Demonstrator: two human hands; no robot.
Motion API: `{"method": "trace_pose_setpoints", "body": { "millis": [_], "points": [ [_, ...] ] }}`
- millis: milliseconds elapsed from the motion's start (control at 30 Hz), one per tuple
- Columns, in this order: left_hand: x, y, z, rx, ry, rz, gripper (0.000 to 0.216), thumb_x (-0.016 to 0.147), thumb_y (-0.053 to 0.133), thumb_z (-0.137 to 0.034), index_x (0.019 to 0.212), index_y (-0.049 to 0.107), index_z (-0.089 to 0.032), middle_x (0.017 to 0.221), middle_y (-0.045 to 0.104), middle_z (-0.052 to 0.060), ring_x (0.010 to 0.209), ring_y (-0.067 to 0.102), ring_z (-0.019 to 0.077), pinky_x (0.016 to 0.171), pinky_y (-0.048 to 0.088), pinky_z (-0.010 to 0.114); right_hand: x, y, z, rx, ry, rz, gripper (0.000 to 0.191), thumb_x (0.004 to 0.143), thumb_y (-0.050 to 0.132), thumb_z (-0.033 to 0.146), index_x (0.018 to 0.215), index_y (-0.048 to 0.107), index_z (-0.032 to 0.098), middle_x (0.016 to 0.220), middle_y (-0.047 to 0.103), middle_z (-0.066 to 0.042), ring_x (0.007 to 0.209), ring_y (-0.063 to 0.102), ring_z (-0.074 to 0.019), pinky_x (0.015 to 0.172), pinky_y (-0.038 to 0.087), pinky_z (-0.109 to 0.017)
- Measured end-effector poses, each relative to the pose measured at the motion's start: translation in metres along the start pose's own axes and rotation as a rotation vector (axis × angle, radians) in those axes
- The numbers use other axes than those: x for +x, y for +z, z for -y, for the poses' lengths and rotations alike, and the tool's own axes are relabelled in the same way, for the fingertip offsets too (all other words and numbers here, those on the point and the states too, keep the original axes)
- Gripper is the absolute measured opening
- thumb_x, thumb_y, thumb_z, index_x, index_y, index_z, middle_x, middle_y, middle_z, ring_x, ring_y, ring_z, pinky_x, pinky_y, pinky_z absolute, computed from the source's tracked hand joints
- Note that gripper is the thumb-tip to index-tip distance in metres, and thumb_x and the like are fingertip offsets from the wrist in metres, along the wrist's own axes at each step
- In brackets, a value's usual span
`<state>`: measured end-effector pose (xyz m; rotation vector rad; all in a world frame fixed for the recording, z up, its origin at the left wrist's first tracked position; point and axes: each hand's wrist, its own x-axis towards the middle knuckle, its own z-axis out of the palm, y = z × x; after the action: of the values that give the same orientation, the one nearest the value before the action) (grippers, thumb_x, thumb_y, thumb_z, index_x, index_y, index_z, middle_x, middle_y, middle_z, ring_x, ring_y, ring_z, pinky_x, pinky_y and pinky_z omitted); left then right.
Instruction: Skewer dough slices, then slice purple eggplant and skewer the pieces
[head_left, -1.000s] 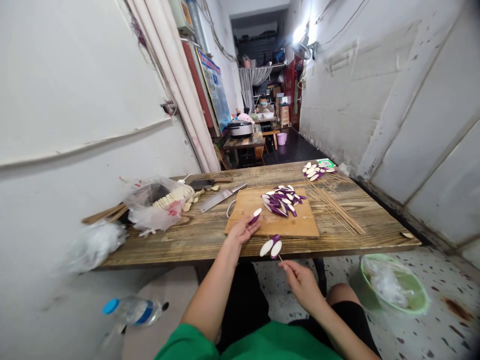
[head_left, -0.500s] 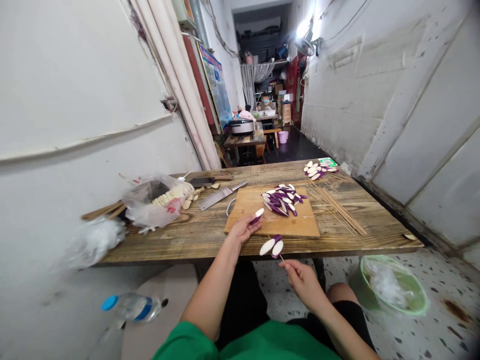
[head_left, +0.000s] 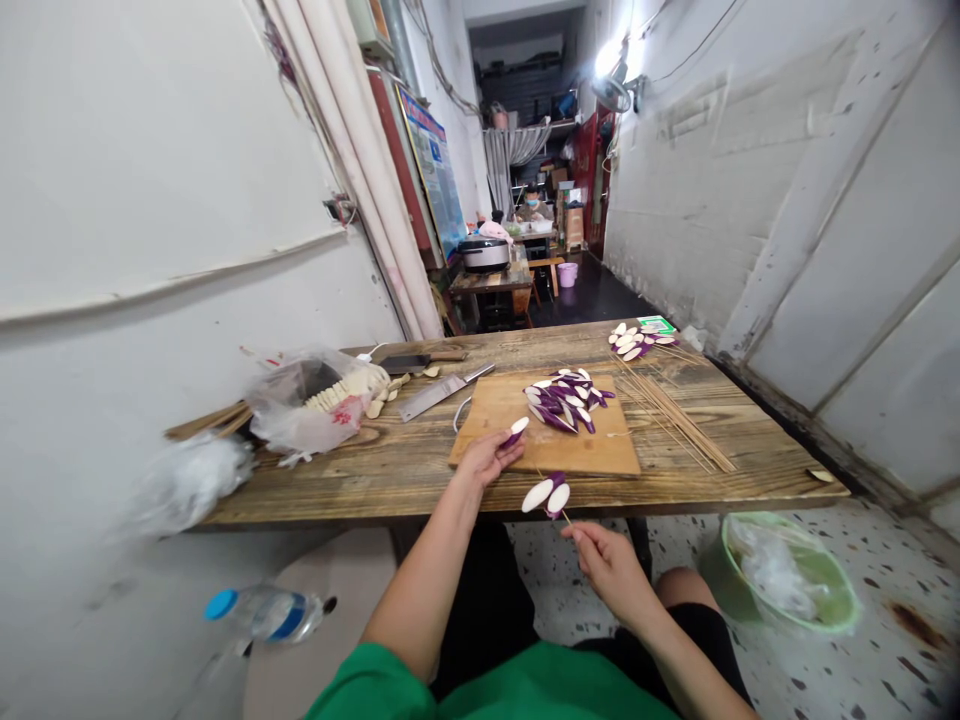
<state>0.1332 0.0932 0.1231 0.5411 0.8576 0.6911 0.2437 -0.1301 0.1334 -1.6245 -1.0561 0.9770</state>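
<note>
My left hand (head_left: 484, 459) rests at the near edge of the wooden cutting board (head_left: 517, 443), its fingers pinched on a purple-skinned eggplant slice (head_left: 514, 431). My right hand (head_left: 609, 566) is below the table edge, closed on a thin bamboo skewer (head_left: 564, 514) that carries two eggplant slices (head_left: 547, 494). A heap of more eggplant slices (head_left: 564, 398) lies on the far part of the board.
On the wooden table (head_left: 390, 470) lie loose bamboo skewers (head_left: 671, 410), filled skewers (head_left: 634, 343), a cleaver (head_left: 439, 395) and a plastic bag (head_left: 304, 405). A green basin (head_left: 784, 580) stands on the floor at right, a water bottle (head_left: 262, 615) at left. A person sits far down the corridor.
My right hand with the skewer has sunk a little lower and toward me. The left hand keeps its slice in the same place.
</note>
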Motion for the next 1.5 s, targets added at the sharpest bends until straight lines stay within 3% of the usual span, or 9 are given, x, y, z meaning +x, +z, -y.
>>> {"method": "trace_pose_setpoints", "body": {
  "millis": [567,800,1500],
  "points": [
    [0.001,-0.0014,0.0009,-0.004,0.01,0.015,0.011,0.084,0.052,-0.005,0.089,0.061,-0.003,0.077,0.068,0.015,0.069,0.068,0.0167,0.07,0.056,0.028,-0.0017,-0.0007,0.0029,-0.04,-0.011,-0.005,0.048,0.082,0.043,0.054,0.087,0.066,0.012,0.048,0.037,0.005,0.044,0.032,-0.0094,0.04,0.022,-0.02],
    [0.0019,-0.0025,0.0015,0.012,0.006,0.027,0.011,0.083,0.055,-0.007,0.09,0.062,-0.008,0.077,0.069,0.012,0.071,0.068,0.0155,0.07,0.056,0.027,-0.0023,-0.0002,0.0015,-0.043,0.008,0.0,0.048,0.081,0.041,0.054,0.087,0.064,0.012,0.049,0.036,0.005,0.045,0.032,-0.0102,0.041,0.022,-0.021],
    [-0.0016,0.0019,0.0054,0.016,0.044,0.05,0.015,0.078,0.059,-0.003,0.092,0.063,-0.008,0.078,0.069,0.01,0.072,0.068,0.0174,0.075,0.057,0.033,-0.0039,-0.005,0.0023,-0.027,-0.001,-0.017,0.043,0.08,0.045,0.051,0.084,0.064,0.013,0.046,0.036,0.006,0.042,0.031,-0.0087,0.039,0.022,-0.019]
  ]
}}
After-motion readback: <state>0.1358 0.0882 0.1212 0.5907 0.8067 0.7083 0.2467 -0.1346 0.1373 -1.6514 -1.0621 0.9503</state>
